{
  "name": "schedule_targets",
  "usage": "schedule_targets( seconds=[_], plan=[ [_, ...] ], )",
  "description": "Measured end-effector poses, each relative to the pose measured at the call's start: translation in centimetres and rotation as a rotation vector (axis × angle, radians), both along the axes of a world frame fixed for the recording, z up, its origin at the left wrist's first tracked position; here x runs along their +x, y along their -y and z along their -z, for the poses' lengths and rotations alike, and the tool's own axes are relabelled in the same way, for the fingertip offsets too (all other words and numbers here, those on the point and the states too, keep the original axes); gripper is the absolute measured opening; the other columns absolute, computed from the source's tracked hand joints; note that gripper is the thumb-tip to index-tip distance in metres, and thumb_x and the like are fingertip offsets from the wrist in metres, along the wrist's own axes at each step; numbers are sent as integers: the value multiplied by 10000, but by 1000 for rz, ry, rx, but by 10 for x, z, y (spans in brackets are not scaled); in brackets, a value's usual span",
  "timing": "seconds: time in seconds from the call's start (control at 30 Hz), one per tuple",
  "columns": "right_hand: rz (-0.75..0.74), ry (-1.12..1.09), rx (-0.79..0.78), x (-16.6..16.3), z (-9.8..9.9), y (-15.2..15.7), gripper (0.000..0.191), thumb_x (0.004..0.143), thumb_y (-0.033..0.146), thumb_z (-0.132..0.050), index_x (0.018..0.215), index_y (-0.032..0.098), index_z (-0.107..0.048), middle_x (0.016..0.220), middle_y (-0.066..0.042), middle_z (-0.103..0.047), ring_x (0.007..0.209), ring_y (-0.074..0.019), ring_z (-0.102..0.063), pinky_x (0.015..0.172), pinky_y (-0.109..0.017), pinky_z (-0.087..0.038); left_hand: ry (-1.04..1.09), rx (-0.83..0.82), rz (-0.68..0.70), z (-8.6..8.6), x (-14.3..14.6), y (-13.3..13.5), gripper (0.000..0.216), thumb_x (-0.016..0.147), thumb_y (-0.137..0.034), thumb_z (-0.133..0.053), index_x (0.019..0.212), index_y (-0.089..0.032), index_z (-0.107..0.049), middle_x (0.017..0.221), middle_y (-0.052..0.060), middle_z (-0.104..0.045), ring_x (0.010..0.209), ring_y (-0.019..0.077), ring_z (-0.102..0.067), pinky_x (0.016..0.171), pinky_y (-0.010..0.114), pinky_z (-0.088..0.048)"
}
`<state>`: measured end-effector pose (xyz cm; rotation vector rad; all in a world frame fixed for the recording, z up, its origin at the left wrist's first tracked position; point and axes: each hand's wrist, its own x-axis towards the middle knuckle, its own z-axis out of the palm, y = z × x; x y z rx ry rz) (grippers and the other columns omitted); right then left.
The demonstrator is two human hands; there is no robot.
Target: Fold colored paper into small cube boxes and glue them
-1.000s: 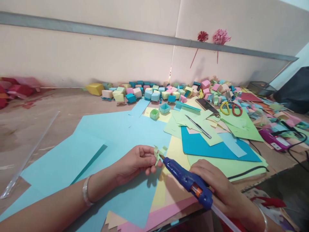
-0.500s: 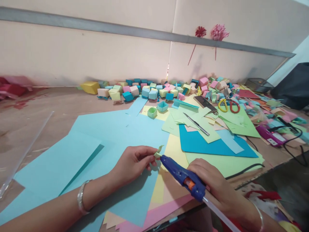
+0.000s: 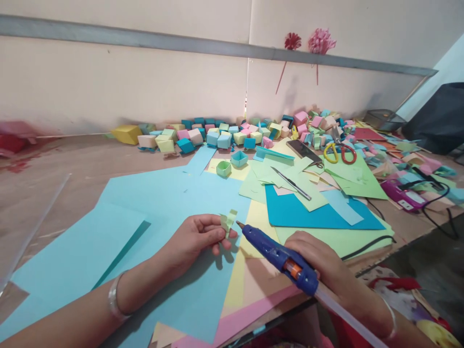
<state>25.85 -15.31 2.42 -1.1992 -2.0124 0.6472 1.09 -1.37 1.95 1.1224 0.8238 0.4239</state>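
Note:
Between the thumb and fingers of my left hand [image 3: 206, 234] is a small folded piece of light green paper [image 3: 228, 221], its flaps standing up. My right hand [image 3: 319, 258] is wrapped round a blue hot glue gun [image 3: 277, 253] with a clear glue stick [image 3: 348, 314] running out of its back. The gun's nozzle points at the green paper, a small gap apart from it. Under both hands lie large light blue sheets [image 3: 174, 203]. Just beyond stand a small open green paper box [image 3: 224, 168] and an open blue paper box [image 3: 239, 159].
Many small paper boxes [image 3: 223, 140] line the wall. To the right lie a pen [image 3: 291, 182], a phone [image 3: 303, 151], scissors [image 3: 340, 153], a dark blue sheet [image 3: 308, 215] and a purple power strip [image 3: 404, 197] with cables. A clear stick [image 3: 36, 229] lies at left.
The glue gun's nozzle has come away from the green paper. My left hand has turned the piece so its flaps face up. The view has shifted slightly.

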Motion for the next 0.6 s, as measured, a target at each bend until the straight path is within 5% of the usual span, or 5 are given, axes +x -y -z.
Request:
schedule_targets(
  seconds=[0.27, 0.6],
  plan=[
    [-34, 165, 111, 8, -4, -3, 252, 901, 212, -443, 1137, 145, -500, 993, -110, -573, 916, -218, -494, 798, -349, -398, 94, -97, 101, 0, -3, 1, 416, 729, -261, -760, 1116, -148, -655, 801, 81, -712, 537, 92, -599, 392, 148, -364],
    [-121, 447, 305, 16, -10, -12, 360, 1003, 374, -280, 1115, 135, -526, 958, -113, -600, 844, -207, -505, 745, -363, -343, 184, -259, 214, -2, -7, 2, 371, 722, -229, -769, 1063, -118, -676, 756, 71, -709, 548, 85, -616, 414, 131, -397]
  ],
)
